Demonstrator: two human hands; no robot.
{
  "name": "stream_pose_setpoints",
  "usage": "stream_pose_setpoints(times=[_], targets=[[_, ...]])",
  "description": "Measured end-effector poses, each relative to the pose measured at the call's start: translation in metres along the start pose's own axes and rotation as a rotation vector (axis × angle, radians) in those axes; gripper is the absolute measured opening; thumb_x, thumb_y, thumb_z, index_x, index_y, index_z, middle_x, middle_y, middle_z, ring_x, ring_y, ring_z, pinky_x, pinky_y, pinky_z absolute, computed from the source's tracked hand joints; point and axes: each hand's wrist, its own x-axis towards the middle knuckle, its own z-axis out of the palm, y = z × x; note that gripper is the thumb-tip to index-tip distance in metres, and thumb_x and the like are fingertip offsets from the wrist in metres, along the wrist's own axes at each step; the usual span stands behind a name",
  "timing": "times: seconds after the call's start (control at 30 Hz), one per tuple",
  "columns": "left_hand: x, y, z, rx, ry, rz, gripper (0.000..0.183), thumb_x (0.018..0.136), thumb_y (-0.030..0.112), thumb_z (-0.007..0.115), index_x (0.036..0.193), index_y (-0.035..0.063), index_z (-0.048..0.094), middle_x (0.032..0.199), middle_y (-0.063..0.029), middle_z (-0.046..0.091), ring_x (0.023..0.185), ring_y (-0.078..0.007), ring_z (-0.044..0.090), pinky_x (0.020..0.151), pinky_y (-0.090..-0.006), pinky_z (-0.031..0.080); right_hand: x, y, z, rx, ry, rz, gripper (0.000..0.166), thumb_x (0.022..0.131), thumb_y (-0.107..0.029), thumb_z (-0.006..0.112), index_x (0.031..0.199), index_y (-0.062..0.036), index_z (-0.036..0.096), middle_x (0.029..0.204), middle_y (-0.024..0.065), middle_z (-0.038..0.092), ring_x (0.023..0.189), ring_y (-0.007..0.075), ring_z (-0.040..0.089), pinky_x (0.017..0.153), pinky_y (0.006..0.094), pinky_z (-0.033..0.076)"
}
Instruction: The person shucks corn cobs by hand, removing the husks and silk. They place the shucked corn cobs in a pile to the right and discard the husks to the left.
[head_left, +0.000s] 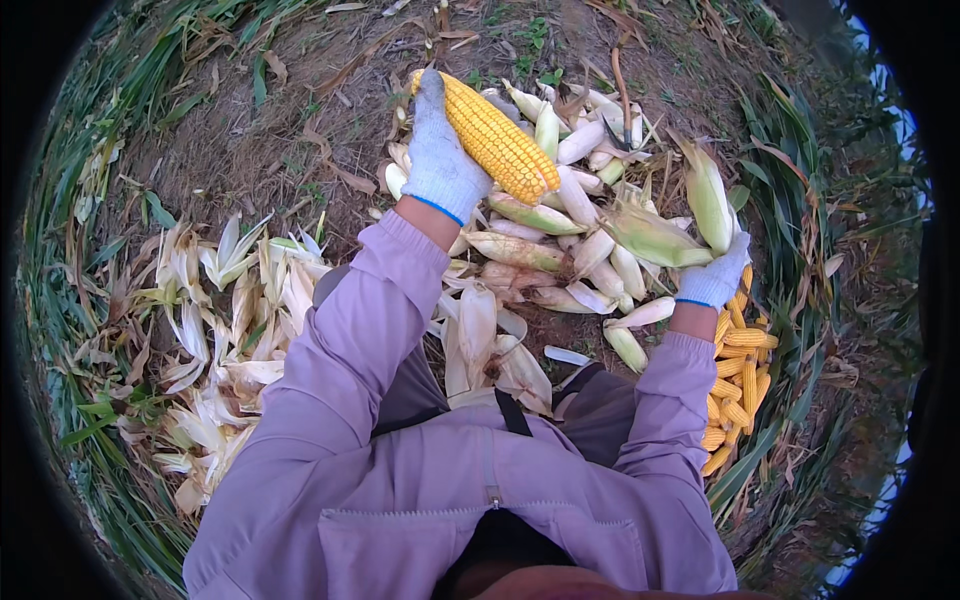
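My left hand (442, 154), in a white knit glove, grips a husked yellow corn ear (495, 133) near its upper left end. Its fingers are mostly hidden behind the ear. At the right, my right hand (718, 276), gloved the same way, holds pale green corn husks (709, 195) that spread up and to the left; whether an ear is inside them cannot be told. Between and below the hands lies a heap of unhusked corn ears (525, 247). Husked yellow ears (742, 375) are piled beside my right forearm.
Stripped husks (232, 360) form a heap at the left. A tool with a curved wooden handle (621, 82) stands among the ears at the upper right. Loose husks (487, 345) lie between my legs. Cut corn stalks and leaves (795, 172) border the bare soil on both sides.
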Motion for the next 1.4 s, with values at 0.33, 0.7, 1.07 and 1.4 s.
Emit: stream_pose_setpoints(times=[0.33,0.7,1.07,1.4], targets=[[-0.048,-0.075,-0.013,0.199,0.135,-0.349,0.053,0.101,0.055,0.052,0.131,0.0118,0.054,0.111,-0.0110,0.066,0.098,-0.0278,0.067,0.086,-0.0454,0.057,-0.141,0.007,0.096,0.193,-1.098,0.247,0.074,0.099,-0.042,0.059,0.156,-0.0052,0.030,0.160,0.0140,0.033,0.146,0.0301,0.034,0.122,0.0460,0.026],[-0.040,-0.082,-0.020,0.259,-0.025,-0.252,0.055,0.104,0.058,0.039,0.127,0.0109,0.054,0.111,-0.0099,0.063,0.102,-0.0268,0.063,0.094,-0.0439,0.053,-0.115,0.058,0.029,-0.805,-1.190,0.026,0.090,0.085,-0.035,0.074,0.154,0.0037,0.029,0.149,0.0227,0.043,0.137,0.0285,0.045,0.112,0.0386,0.039],[-0.004,-0.056,-0.042,0.536,0.003,-0.176,0.037,0.108,0.034,0.041,0.111,0.0040,0.062,0.109,-0.0143,0.067,0.106,-0.0291,0.063,0.095,-0.0446,0.051,-0.111,0.066,-0.040,-0.108,-0.478,0.952,0.041,0.096,-0.036,0.066,0.128,-0.0110,0.057,0.106,0.0083,0.065,0.083,0.0223,0.067,0.070,0.0359,0.060],[0.002,-0.051,-0.050,0.278,-0.352,-0.606,0.036,0.104,0.029,0.051,0.110,-0.0017,0.067,0.122,-0.0209,0.068,0.114,-0.0344,0.064,0.103,-0.0492,0.049,0.050,0.008,-0.184,0.095,0.248,0.095,0.038,0.102,-0.030,0.059,0.127,-0.0020,0.052,0.123,0.0158,0.058,0.115,0.0301,0.057,0.095,0.0423,0.053]])
